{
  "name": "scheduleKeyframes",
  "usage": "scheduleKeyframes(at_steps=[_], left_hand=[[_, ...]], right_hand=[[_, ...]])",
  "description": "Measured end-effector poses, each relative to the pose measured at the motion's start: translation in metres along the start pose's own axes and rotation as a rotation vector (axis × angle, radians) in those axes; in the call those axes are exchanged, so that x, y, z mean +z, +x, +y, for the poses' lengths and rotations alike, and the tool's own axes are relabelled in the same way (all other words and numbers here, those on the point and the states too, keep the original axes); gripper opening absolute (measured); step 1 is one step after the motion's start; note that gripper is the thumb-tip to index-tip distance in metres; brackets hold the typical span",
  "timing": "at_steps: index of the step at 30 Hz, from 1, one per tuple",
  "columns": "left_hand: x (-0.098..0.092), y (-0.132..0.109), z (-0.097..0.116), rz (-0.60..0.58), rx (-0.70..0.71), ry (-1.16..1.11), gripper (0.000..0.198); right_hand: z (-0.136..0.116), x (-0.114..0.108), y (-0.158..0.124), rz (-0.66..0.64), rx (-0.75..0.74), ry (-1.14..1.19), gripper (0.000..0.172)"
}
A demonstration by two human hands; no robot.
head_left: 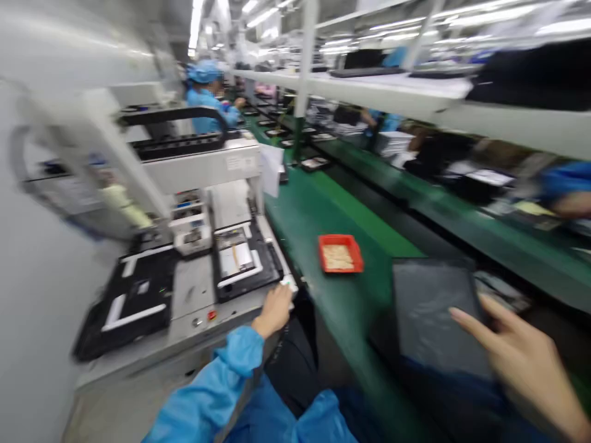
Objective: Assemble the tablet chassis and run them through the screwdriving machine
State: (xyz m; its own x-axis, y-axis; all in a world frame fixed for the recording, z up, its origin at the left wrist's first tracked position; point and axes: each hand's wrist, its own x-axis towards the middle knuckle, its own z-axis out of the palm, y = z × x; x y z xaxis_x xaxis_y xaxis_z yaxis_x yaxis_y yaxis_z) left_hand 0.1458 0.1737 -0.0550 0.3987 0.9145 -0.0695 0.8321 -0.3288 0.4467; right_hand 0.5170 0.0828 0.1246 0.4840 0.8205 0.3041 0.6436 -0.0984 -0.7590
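My left hand (pixel 276 309), in a blue sleeve, rests at the front right corner of a grey machine bed (pixel 194 295), its fingers curled down over something small and white at the edge. My right hand (pixel 517 357) reaches over a dark flat panel (pixel 434 314) lying by the green belt, fingers stretched out and apart, touching or just above the panel's right side. The picture is smeared by motion.
The machine holds two black fixtures (pixel 244 261) with white parts, plus a red button (pixel 211 315). A red tray (pixel 340 253) of pale small parts sits on the green conveyor (pixel 323 209). A co-worker in blue (pixel 206 92) works further along. White shelving (pixel 369 86) runs overhead.
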Motion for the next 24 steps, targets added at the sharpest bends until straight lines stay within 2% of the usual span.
scheduleKeyframes(at_steps=[1, 3, 5, 7, 8, 10, 12, 13, 14, 16, 19, 21, 24], left_hand=[[-0.001, 0.002, 0.001, -0.008, 0.004, 0.002, 0.053], [0.002, 0.003, 0.006, -0.025, 0.019, 0.010, 0.047], [0.010, 0.003, 0.019, 0.030, -0.008, -0.090, 0.043], [0.020, -0.002, 0.051, 0.063, 0.049, -0.405, 0.033], [0.025, -0.008, 0.074, 0.013, 0.060, -0.626, 0.030], [0.033, -0.023, 0.127, -0.268, 0.029, -1.099, 0.040], [0.040, -0.036, 0.180, -0.575, -0.078, -1.441, 0.056], [0.044, -0.040, 0.201, -0.669, -0.134, -1.529, 0.060], [0.048, -0.042, 0.217, -0.711, -0.182, -1.567, 0.062], [0.058, -0.043, 0.235, -0.668, -0.242, -1.552, 0.063], [0.074, -0.042, 0.234, -0.498, -0.299, -1.505, 0.066], [0.083, -0.042, 0.227, -0.404, -0.336, -1.498, 0.065], [0.090, -0.042, 0.219, -0.331, -0.387, -1.478, 0.063]], right_hand=[[0.003, -0.004, -0.006, -0.006, 0.028, -0.017, 0.045], [0.009, -0.012, -0.021, -0.107, -0.020, 0.005, 0.046], [0.017, -0.015, -0.037, -0.202, -0.046, -0.110, 0.044], [0.024, -0.010, -0.054, -0.213, 0.024, -0.330, 0.046], [0.027, -0.006, -0.062, -0.233, 0.075, -0.419, 0.047], [0.032, 0.001, -0.072, -0.285, 0.120, -0.481, 0.047], [0.043, -0.001, -0.071, -0.306, 0.072, -0.478, 0.045], [0.051, -0.007, -0.067, -0.299, 0.050, -0.498, 0.043], [0.063, -0.017, -0.059, -0.287, 0.047, -0.537, 0.041], [0.092, -0.043, -0.037, -0.240, 0.110, -0.645, 0.035], [0.143, -0.080, 0.006, -0.193, 0.181, -0.763, 0.032], [0.170, -0.091, 0.033, -0.205, 0.156, -0.822, 0.028], [0.194, -0.090, 0.061, -0.276, 0.090, -0.887, 0.034]])
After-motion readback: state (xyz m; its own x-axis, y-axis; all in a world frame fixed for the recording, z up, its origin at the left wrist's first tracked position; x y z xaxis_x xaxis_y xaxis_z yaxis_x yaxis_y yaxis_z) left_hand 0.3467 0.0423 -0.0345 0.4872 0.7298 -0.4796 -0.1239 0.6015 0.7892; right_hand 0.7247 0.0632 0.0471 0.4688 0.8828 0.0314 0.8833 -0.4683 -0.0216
